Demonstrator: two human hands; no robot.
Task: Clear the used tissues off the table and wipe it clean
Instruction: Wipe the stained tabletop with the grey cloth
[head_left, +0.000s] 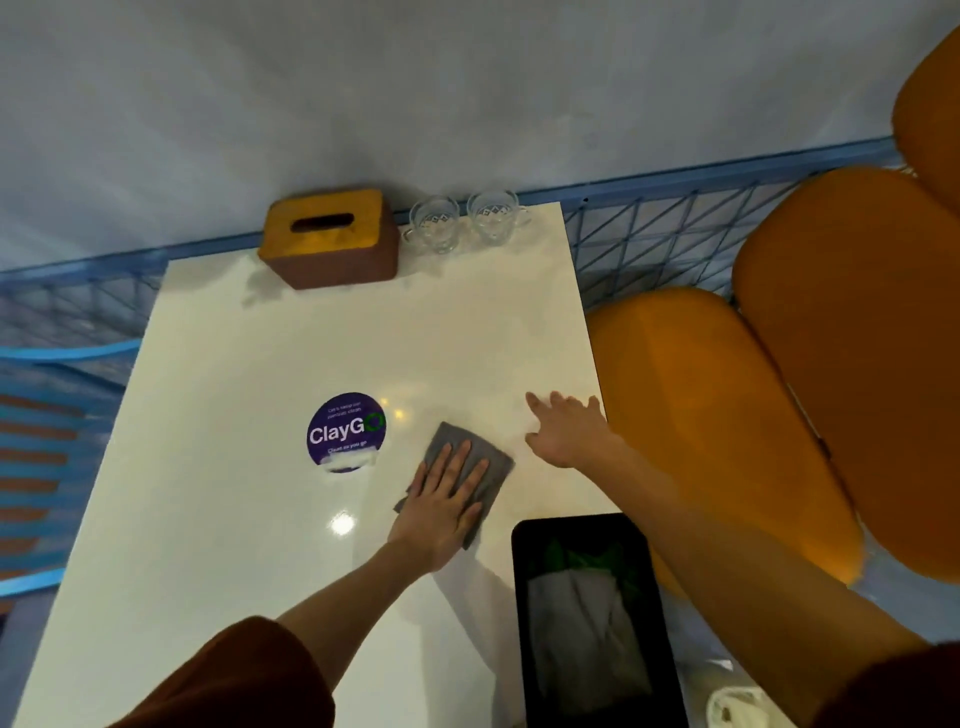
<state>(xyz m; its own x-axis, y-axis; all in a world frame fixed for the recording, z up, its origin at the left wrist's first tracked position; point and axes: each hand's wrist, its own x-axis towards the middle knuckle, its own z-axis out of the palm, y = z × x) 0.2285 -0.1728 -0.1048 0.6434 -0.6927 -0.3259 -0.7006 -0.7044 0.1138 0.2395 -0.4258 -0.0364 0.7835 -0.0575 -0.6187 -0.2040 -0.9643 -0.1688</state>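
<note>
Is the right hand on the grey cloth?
No, the right hand lies flat on the table, while the left hand presses the grey cloth.

I see a grey cloth (496, 467) on the cream-white table (234, 415), a purple sticker (345, 431) lettered white with a green mark, a mustard-and-brown tissue box (332, 244), diamond-patterned clear glasses (434, 223), orange cushions (701, 389), a blue lattice rail (639, 234) and a black tray (519, 571).
</note>
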